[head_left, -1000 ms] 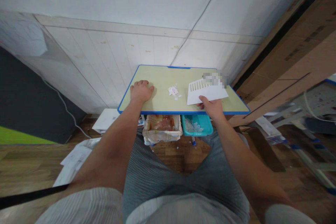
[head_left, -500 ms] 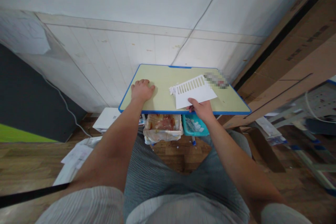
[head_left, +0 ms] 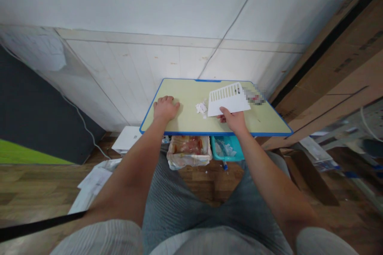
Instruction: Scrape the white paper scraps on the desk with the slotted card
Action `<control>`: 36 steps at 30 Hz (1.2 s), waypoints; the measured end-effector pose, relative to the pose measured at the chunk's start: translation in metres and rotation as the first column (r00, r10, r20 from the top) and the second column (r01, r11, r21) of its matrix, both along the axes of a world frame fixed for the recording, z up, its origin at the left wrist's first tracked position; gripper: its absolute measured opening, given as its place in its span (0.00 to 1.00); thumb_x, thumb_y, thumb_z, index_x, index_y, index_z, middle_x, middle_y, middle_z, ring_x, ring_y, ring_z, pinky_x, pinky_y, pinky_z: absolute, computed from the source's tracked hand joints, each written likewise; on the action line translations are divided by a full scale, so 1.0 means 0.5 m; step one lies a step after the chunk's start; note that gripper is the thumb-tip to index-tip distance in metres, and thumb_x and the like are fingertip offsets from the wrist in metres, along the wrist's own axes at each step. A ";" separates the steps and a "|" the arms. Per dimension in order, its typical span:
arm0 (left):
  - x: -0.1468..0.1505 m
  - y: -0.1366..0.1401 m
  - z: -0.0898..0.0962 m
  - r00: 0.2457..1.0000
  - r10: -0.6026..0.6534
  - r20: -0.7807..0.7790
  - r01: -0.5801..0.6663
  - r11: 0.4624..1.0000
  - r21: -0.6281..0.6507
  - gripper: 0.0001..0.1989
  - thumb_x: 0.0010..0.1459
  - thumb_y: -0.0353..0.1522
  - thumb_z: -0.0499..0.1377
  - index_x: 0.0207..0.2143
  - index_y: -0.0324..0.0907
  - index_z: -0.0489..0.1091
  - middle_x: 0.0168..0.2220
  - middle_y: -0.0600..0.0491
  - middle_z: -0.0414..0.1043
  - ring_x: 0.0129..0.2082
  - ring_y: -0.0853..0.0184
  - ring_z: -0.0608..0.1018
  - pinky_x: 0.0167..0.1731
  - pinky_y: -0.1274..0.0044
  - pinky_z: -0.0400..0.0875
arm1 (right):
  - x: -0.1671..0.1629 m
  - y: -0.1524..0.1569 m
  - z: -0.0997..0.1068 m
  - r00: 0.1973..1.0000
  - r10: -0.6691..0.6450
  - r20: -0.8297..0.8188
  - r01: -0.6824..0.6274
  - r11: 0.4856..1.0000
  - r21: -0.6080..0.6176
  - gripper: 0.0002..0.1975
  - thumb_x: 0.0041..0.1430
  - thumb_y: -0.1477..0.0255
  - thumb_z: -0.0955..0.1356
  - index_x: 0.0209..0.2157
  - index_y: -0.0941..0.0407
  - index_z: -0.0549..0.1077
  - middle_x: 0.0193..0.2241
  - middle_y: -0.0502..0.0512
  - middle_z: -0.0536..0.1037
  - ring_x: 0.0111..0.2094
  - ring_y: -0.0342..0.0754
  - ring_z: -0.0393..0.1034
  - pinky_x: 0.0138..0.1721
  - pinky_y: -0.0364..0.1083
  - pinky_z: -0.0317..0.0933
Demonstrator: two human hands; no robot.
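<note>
The right hand (head_left: 235, 119) pinches the near edge of a white slotted card (head_left: 229, 99), held just right of a small heap of white paper scraps (head_left: 201, 108) at the table's (head_left: 269, 121) middle. At nine o'clock from the heap, the left hand (head_left: 165, 108) rests loosely curled on the table, holding nothing. The scraps look gathered but not yet swept off; the teal bin (head_left: 227, 149) below, at six o'clock, already holds some.

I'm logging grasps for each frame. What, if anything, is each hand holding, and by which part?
The right hand pinches the white slotted card at its near edge. The left hand holds nothing; it rests on the table.
</note>
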State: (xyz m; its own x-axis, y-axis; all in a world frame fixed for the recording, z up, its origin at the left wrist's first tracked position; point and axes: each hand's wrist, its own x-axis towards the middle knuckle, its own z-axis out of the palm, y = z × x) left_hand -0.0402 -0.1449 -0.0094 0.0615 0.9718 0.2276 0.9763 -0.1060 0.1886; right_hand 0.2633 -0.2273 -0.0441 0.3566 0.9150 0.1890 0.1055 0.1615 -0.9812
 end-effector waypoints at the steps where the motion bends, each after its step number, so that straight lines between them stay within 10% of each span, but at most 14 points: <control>1: 0.000 0.000 0.000 1.000 0.001 -0.001 -0.001 1.000 -0.001 0.29 0.79 0.45 0.54 0.73 0.41 0.76 0.75 0.35 0.75 0.76 0.41 0.72 0.73 0.53 0.68 | -0.001 0.002 -0.004 1.000 -0.006 0.000 0.006 1.000 0.003 0.27 0.52 0.43 0.79 0.38 0.50 0.76 0.24 0.55 0.83 0.21 0.50 0.74 0.25 0.49 0.71; 36: -0.012 -0.031 0.024 0.993 0.053 -0.107 -0.049 0.998 0.035 0.24 0.81 0.38 0.54 0.65 0.34 0.81 0.67 0.30 0.82 0.70 0.43 0.82 0.67 0.61 0.77 | 0.014 0.010 -0.003 0.993 -0.003 0.122 0.006 1.000 -0.024 0.10 0.64 0.66 0.77 0.29 0.50 0.77 0.19 0.52 0.81 0.20 0.50 0.73 0.26 0.45 0.69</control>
State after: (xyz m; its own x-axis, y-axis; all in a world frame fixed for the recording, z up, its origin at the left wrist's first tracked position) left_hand -0.0460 -0.1603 0.0027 0.0380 0.9666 0.2536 0.9950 -0.0600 0.0797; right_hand 0.2706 -0.2225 -0.0454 0.3365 0.9182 0.2087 0.2249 0.1369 -0.9647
